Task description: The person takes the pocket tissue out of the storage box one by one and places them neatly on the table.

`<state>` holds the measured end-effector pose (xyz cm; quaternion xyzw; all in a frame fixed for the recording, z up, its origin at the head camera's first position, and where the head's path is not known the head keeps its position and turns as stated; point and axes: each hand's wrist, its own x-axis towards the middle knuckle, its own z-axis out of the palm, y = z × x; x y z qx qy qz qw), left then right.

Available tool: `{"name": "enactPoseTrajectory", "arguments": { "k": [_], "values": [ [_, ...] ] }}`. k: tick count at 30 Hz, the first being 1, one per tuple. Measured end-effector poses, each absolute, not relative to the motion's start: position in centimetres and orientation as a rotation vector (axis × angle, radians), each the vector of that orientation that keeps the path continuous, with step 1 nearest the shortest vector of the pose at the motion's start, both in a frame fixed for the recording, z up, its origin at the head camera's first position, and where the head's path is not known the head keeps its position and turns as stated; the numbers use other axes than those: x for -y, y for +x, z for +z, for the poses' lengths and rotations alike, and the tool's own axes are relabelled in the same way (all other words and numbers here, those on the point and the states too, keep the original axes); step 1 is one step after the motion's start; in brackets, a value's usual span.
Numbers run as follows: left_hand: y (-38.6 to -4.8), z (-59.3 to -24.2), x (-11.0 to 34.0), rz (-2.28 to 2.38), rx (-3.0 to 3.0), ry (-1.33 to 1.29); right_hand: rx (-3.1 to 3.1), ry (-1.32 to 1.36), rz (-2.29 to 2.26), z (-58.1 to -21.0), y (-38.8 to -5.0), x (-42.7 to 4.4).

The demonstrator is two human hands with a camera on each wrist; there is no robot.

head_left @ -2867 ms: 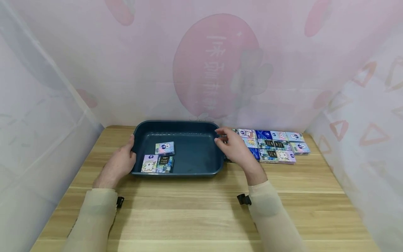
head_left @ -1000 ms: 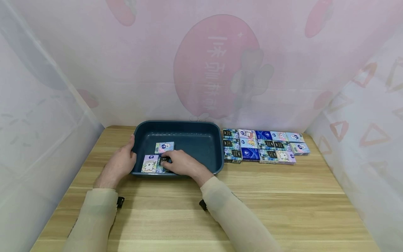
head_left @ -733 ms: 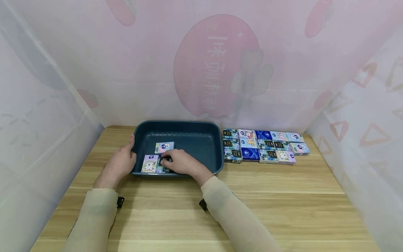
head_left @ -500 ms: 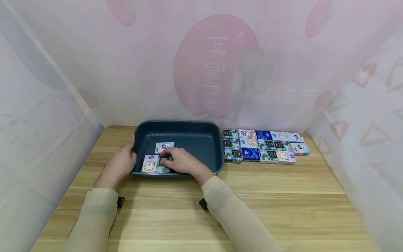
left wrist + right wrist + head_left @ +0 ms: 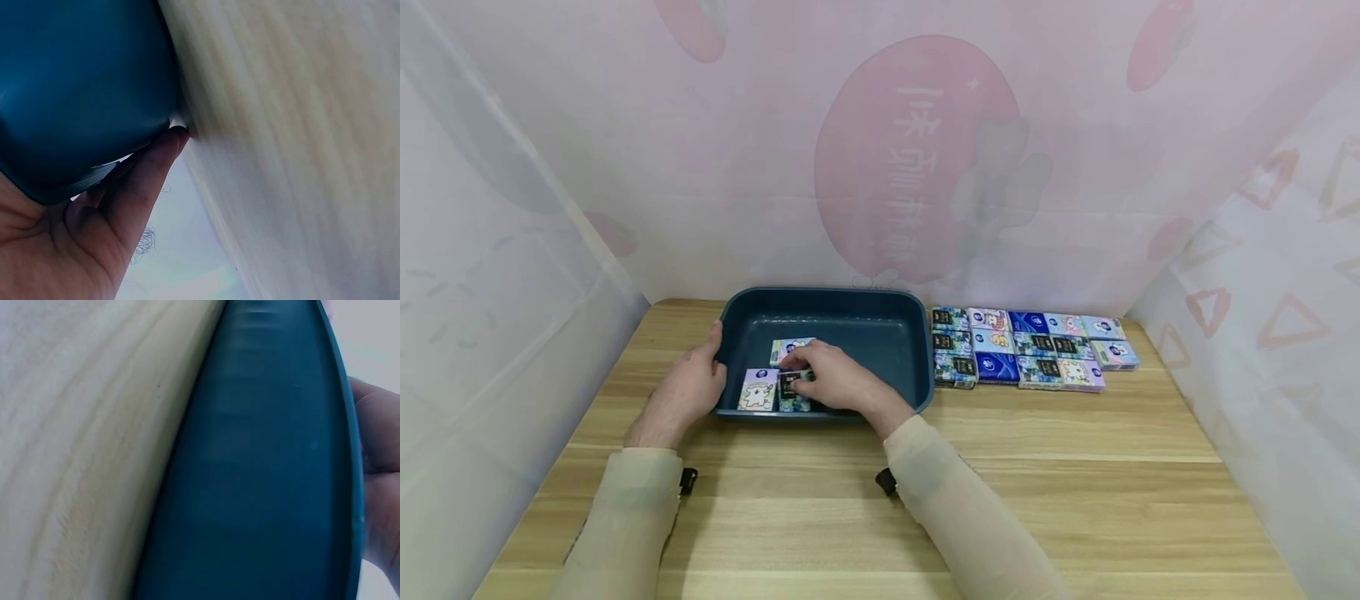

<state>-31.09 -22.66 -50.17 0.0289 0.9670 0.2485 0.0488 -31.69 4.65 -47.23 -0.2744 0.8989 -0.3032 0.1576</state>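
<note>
A dark blue plastic tray (image 5: 872, 367) stands on the table against the back wall. My left hand (image 5: 685, 387) grips its left end, with the fingers along the outer wall in the left wrist view. Inside the tray's front left lie a black-labelled floral tissue pack (image 5: 793, 402), a lilac cartoon tissue pack (image 5: 756, 390) and, behind them, a pale blue tissue pack (image 5: 784, 350). My right hand (image 5: 838, 379) reaches over the front rim, thumb and fingers apart above the floral pack, fingertips beside the pale blue one, which is partly hidden. The right wrist view shows mainly the tray's outer wall (image 5: 250, 456).
Right of the tray, several tissue packs (image 5: 1033, 344) lie flat in close rows on the wooden table (image 5: 820, 508). Printed cloth walls (image 5: 737, 192) enclose the table at the back and both sides.
My right hand came from the tray's right end to the packs inside. Lately it has shifted slightly right, uncovering more of the floral tissue pack. My left hand keeps its place.
</note>
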Motion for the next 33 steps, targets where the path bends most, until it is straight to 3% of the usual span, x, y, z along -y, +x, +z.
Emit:
{"name": "enactPoseTrajectory", "arguments": {
  "k": [33],
  "values": [
    [-30.9, -50.1, 22.6, 0.782, -2.941, 0.085, -2.517, -0.622, -1.15, -44.4, -31.8, -12.7]
  ]
}}
